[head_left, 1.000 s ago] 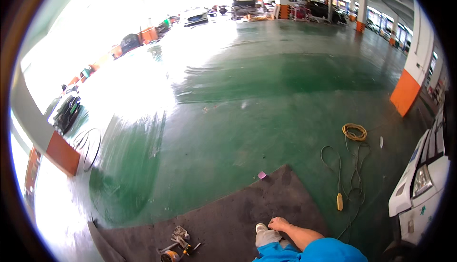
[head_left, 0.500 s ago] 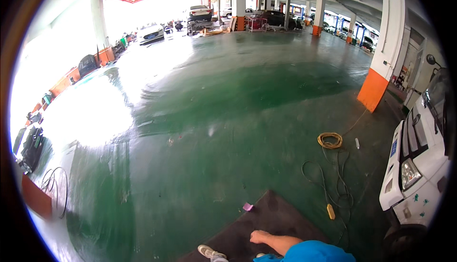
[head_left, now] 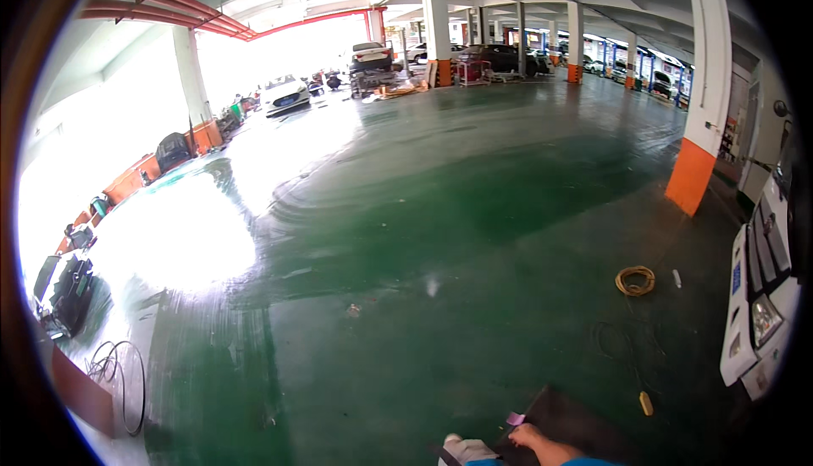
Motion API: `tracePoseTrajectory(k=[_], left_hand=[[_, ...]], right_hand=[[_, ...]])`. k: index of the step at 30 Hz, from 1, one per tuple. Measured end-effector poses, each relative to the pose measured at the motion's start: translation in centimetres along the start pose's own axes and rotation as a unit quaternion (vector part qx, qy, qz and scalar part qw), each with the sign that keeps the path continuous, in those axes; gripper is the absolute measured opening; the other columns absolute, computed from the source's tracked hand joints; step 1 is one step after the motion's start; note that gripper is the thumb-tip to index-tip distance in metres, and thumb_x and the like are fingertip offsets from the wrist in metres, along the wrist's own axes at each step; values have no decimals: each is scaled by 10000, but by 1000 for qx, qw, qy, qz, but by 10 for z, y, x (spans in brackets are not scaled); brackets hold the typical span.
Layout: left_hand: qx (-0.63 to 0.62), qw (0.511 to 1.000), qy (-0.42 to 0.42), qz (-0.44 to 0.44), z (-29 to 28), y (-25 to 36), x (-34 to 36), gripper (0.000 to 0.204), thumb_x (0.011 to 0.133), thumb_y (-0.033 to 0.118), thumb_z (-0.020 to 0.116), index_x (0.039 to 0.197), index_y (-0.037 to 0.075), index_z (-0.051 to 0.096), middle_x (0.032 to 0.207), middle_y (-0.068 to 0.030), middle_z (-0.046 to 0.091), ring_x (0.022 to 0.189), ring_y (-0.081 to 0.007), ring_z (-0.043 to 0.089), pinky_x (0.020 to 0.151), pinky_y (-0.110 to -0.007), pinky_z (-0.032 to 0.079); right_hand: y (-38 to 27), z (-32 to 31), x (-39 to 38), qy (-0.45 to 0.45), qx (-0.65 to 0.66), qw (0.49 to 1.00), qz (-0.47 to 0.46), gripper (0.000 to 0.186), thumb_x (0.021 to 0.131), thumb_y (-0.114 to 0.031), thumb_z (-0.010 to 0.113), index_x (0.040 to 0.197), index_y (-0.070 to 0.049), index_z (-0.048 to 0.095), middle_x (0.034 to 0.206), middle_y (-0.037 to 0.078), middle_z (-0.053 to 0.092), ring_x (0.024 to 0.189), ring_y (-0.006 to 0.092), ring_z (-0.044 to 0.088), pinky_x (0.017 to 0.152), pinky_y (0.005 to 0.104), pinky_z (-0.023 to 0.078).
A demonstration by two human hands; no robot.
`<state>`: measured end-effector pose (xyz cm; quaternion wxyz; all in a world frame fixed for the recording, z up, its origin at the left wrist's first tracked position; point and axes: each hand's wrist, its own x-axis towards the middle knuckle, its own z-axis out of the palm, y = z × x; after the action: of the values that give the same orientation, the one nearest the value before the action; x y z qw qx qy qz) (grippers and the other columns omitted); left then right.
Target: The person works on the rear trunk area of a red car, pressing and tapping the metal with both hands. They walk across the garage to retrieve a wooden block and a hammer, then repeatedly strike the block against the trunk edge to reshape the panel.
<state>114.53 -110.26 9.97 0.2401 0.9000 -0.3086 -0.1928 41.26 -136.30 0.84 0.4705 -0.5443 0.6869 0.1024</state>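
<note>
At the bottom edge, my right hand (head_left: pixel 524 436) has its fingers curled and closed; whatever they may hold is too small to make out. It is over a dark mat (head_left: pixel 555 415), beside a small pink item (head_left: pixel 515 419) at the mat's edge. A pale shoe and trouser leg (head_left: pixel 461 446) show just left of the hand. To the right, on the green floor, lie a yellow power strip (head_left: pixel 646 404) with dark cord, a coiled yellow cable (head_left: pixel 633 294) and a small white object (head_left: pixel 677 279). My left hand is out of view.
A white vehicle front (head_left: pixel 758 297) stands at right, near an orange-based pillar (head_left: pixel 689 178). A dark hose loop (head_left: pixel 127 356) and black parts (head_left: pixel 63 297) lie at left. Parked cars (head_left: pixel 288 93) and more pillars (head_left: pixel 574 43) line the back of the glossy floor (head_left: pixel 423 237).
My view has lifted, so floor, mat and hand sit lower in the picture. The tools seen on the mat a second ago are out of frame. My right hand stays closed.
</note>
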Motion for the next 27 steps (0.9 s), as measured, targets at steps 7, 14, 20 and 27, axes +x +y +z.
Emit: tracePoseTrajectory(k=[7, 14, 20, 27], left_hand=[[-113, 990, -83, -24, 50, 86, 230, 240, 933, 248, 594, 779, 67, 629, 669, -2, 575, 628, -140, 484, 566, -360, 428], [-149, 934, -278, -167, 133, 249, 278, 251, 938, 254, 630, 778, 61, 614, 687, -13, 545, 620, -166, 449, 548, -379, 405], [-212, 899, -261, -279, 127, 349, 397, 251, 941, 257, 633, 796, 52, 617, 702, -19, 556, 626, -169, 457, 551, -382, 412], [-228, 877, -288, -309, 146, 397, 644, 254, 945, 261, 636, 817, 42, 621, 720, -27, 570, 633, -172, 467, 554, -385, 419]], right_hand=[[-122, 56, 150, -44, -25, 999, 20, 291, 860, -412, 672, 862, -146, 791, 832, 88, 757, 738, 203, 727, 655, 402, 558], [-331, -51, 390, 19, -194, 932, -306, 301, 797, -432, 743, 757, -137, 789, 857, 170, 750, 740, 250, 722, 617, 453, 528], [-748, -299, 439, 99, 8, 968, -232, 385, 885, -400, 636, 1108, -105, 743, 1120, 175, 726, 1064, 351, 686, 911, 442, 544], [-954, -329, 595, 35, -38, 971, -231, 364, 864, -387, 662, 1097, -123, 754, 1084, 157, 738, 1036, 330, 697, 905, 437, 547]])
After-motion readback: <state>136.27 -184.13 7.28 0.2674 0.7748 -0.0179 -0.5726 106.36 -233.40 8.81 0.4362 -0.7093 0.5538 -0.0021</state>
